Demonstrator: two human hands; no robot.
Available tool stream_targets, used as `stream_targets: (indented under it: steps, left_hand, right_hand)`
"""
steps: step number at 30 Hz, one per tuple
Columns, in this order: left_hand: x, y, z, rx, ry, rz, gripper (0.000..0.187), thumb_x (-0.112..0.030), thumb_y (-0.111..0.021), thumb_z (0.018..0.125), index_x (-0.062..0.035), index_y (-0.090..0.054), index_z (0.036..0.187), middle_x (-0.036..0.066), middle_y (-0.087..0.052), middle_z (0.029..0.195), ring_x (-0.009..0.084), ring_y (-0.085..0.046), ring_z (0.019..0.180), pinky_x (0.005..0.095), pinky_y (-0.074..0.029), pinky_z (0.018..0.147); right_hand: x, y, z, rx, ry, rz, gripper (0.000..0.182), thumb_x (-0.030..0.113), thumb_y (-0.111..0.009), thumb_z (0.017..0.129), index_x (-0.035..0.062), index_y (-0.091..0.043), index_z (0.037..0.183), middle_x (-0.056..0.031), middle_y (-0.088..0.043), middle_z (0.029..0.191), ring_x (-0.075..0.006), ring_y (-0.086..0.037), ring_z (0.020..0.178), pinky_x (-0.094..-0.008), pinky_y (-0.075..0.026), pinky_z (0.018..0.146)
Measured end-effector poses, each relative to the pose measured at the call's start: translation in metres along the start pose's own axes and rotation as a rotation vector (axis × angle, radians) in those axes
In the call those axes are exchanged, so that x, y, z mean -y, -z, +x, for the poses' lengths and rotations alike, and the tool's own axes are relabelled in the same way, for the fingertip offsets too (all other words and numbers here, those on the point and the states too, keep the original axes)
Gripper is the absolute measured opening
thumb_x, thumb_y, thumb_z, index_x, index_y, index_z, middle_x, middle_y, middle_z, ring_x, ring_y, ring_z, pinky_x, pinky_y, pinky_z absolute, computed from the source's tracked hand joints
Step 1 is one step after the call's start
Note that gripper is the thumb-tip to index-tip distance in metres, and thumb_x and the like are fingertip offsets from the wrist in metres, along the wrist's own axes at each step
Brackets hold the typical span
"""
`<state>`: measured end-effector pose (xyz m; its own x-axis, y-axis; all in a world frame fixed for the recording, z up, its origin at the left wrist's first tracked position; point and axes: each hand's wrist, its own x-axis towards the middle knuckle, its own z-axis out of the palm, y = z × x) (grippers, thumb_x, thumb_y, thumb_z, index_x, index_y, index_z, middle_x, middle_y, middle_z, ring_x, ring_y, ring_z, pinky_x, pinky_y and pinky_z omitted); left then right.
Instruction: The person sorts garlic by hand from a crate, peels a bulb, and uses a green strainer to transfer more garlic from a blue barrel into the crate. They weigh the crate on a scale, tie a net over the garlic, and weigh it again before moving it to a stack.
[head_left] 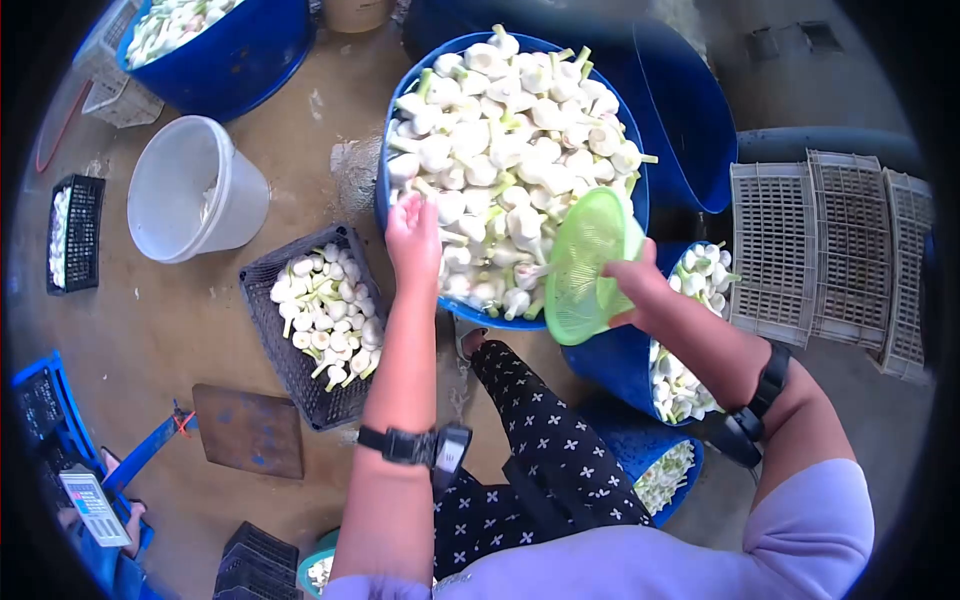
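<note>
Over the blue basin (400, 100) of white bulbs (510, 150) | right hand (640, 290) grip clamped on green scoop (590, 265) at heap's near edge | left hand (413, 240) open, touching bulbs | step: scooping | black crate (262, 290) beside, part-filled

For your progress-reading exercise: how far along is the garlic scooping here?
Done: the black plastic crate already holds bulbs. In hand: the right hand tilts a green plastic scoop basket at the big blue tub's heap, the left hand on bulbs. Left: the tub remains heaped.
</note>
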<state>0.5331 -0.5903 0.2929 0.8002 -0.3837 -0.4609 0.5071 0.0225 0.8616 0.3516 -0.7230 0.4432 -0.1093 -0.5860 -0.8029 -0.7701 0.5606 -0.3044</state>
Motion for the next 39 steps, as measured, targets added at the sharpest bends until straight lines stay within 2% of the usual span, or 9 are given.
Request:
stream_targets:
  steps: [4, 9, 13, 21, 24, 26, 32, 34, 39]
  left_hand:
    - [0.011, -0.052, 0.064, -0.058, -0.002, 0.471, 0.072, -0.039, -0.067, 0.073, -0.0026, -0.039, 0.128, 0.021, -0.035, 0.132, 0.0288, -0.037, 0.121, 0.0377, -0.034, 0.098]
    - [0.014, -0.099, 0.098, -0.19, 0.178, 1.155, 0.099, -0.058, -0.073, 0.054, -0.0184, -0.032, 0.135, 0.021, -0.015, 0.143, 0.0394, -0.005, 0.132, 0.053, -0.022, 0.103]
    - [0.028, -0.085, 0.122, -0.111, 0.176, 1.213, 0.102, -0.06, -0.075, 0.051, -0.0181, -0.033, 0.134, 0.022, -0.019, 0.141, 0.041, -0.009, 0.13, 0.0512, -0.022, 0.103]
    - [0.059, -0.053, 0.103, 0.1, -0.044, 1.373, 0.097, -0.054, -0.076, 0.053, -0.0206, -0.032, 0.133, 0.027, -0.023, 0.136, 0.043, -0.017, 0.126, 0.0488, -0.018, 0.104]
    - [0.045, -0.041, 0.078, 0.152, 0.056, 1.318, 0.089, -0.048, -0.076, 0.056, -0.0256, -0.035, 0.132, 0.025, -0.034, 0.128, 0.0385, -0.028, 0.121, 0.0453, -0.025, 0.101]
    - [0.031, -0.041, 0.063, 0.152, 0.254, 1.309, 0.084, -0.055, -0.071, 0.06, -0.0224, -0.041, 0.131, 0.026, -0.035, 0.128, 0.0401, -0.032, 0.12, 0.0432, -0.026, 0.102]
    - [0.043, -0.061, 0.125, 0.143, 0.313, 1.505, 0.097, -0.075, -0.05, 0.065, -0.0007, -0.045, 0.127, 0.031, -0.031, 0.134, 0.0408, -0.027, 0.127, 0.0401, -0.026, 0.104]
    - [0.063, -0.055, 0.143, 0.175, 0.196, 1.141, 0.1, -0.077, -0.047, 0.065, 0.0033, -0.047, 0.124, 0.029, -0.037, 0.132, 0.0363, -0.035, 0.125, 0.0362, -0.028, 0.103]
    - [0.053, -0.052, 0.13, 0.364, 0.418, 0.865, 0.085, -0.068, -0.05, 0.074, 0.0033, -0.051, 0.12, 0.022, -0.052, 0.12, 0.0305, -0.048, 0.115, 0.032, -0.036, 0.096]
  right_hand:
    - [0.011, -0.024, 0.038, -0.141, -0.142, -0.088, 0.099, 0.012, -0.059, 0.074, 0.0344, 0.012, 0.139, -0.021, -0.018, 0.134, -0.0419, -0.04, 0.113, -0.0617, -0.044, 0.082]
    - [0.007, -0.062, 0.07, -0.196, -0.189, -0.349, 0.1, 0.016, -0.061, 0.07, 0.0251, 0.009, 0.141, -0.0286, -0.012, 0.139, -0.0446, -0.039, 0.115, -0.0417, -0.045, 0.086]
    - [-0.017, -0.064, 0.083, -0.077, -0.163, 0.015, 0.102, 0.009, -0.059, 0.067, 0.0196, 0.011, 0.141, -0.0309, -0.01, 0.137, -0.0408, -0.034, 0.119, -0.0409, -0.029, 0.102]
    - [-0.09, -0.1, 0.122, -0.198, 0.088, 0.087, 0.104, 0.002, -0.06, 0.059, 0.0054, 0.008, 0.139, -0.0291, -0.018, 0.132, -0.0411, -0.026, 0.121, -0.0391, -0.02, 0.106]
    - [-0.06, -0.045, 0.101, 0.098, -0.089, 0.202, 0.101, 0.0, -0.057, 0.063, 0.0132, 0.007, 0.14, -0.0236, -0.032, 0.127, -0.0329, -0.045, 0.108, -0.0373, -0.051, 0.071]
    - [-0.054, -0.021, 0.098, 0.145, 0.034, 0.137, 0.102, -0.001, -0.057, 0.064, 0.0162, 0.009, 0.14, -0.0212, -0.035, 0.125, -0.028, -0.052, 0.099, -0.0296, -0.051, 0.051]
    - [-0.03, -0.055, 0.132, 0.172, -0.205, -0.051, 0.102, 0.004, -0.055, 0.068, 0.0191, 0.016, 0.14, -0.0205, -0.039, 0.126, -0.0298, -0.052, 0.098, -0.0348, -0.052, 0.056]
    - [-0.049, -0.081, 0.153, 0.139, -0.22, 0.014, 0.102, 0.001, -0.054, 0.067, 0.0199, 0.015, 0.14, -0.0212, -0.037, 0.127, -0.0309, -0.052, 0.098, -0.0364, -0.052, 0.056]
    - [-0.069, -0.074, 0.185, 0.321, -0.14, 0.121, 0.095, -0.004, -0.052, 0.066, 0.0191, 0.004, 0.138, -0.0198, -0.037, 0.122, -0.0305, -0.053, 0.095, -0.0371, -0.053, 0.055]
